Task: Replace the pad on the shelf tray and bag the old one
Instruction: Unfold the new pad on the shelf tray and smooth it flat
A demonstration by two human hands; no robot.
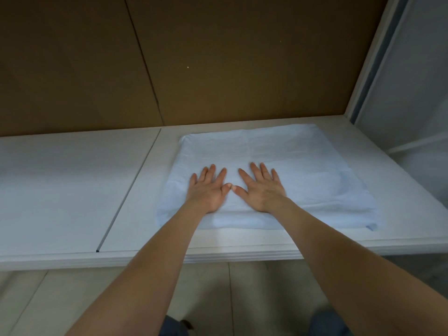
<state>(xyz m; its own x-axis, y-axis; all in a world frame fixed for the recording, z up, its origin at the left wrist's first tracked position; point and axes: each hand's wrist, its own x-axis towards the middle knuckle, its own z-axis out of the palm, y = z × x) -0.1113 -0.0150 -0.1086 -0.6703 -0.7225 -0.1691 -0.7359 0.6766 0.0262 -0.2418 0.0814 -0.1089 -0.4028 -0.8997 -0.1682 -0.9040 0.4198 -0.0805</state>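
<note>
On the near middle of the pale blue pad (303,166), the left hand (208,190) and the right hand (260,187) are laid flat, palms down, side by side. The fingers of both are held straight and fanned apart, pointed toward the back of the shelf; nothing is gripped by either. The thumbs are turned inward, their tips so close together that it cannot be told whether they touch. Both wrists are kept low at the pad's near edge. The bare forearms are stretched forward, the left from the lower left and the right from the lower right, converging on the hands.

The pad is spread, slightly wrinkled, on the right half of the white shelf tray (60,190), with a darker blue corner (372,226) turned up at its near right. A dark seam (128,190) is seen running front to back across the tray, just left of the pad. Behind the tray a brown back panel (218,57) is set, and a translucent side panel (412,93) at the right. Below the tray's front lip, a pale floor (206,287) is seen.
</note>
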